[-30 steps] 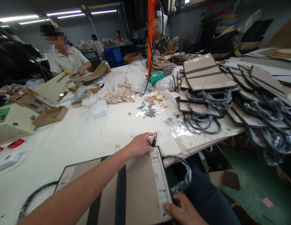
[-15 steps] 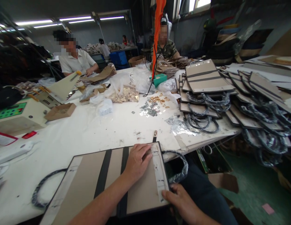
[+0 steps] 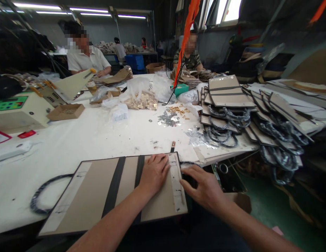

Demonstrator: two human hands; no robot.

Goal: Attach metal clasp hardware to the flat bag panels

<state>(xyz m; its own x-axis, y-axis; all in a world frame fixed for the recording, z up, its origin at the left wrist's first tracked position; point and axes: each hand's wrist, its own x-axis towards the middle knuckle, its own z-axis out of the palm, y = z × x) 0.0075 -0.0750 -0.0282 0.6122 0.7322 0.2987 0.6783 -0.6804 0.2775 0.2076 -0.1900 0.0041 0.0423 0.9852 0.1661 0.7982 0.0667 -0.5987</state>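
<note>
A flat beige bag panel [image 3: 89,196] with dark edging and two black strips lies in front of me. My left hand [image 3: 155,171] rests on its right part, fingers stretched out over the board. At the right edge, my right hand [image 3: 205,183] has its thumb and forefinger apart, their tips at the white strip [image 3: 176,187]. Whether they touch the edge is hard to tell. A plastic-wrapped handle [image 3: 38,196] loops out on the left; the right handle [image 3: 190,163] is mostly behind my right hand. A small metal-tipped tab [image 3: 173,145] sticks out at the top.
Stacked bag panels [image 3: 228,92] with wrapped handles stand at the right table edge. Silver plates [image 3: 168,119] and gold fittings [image 3: 180,111] lie mid-table. A cardboard tray [image 3: 65,112] and a machine [image 3: 23,112] stand left. Two people sit across; an orange strip [image 3: 185,38] hangs down.
My right hand has let go of the panel's lower right corner and moved up along the right edge, over the handle. My left hand stays flat on the panel.
</note>
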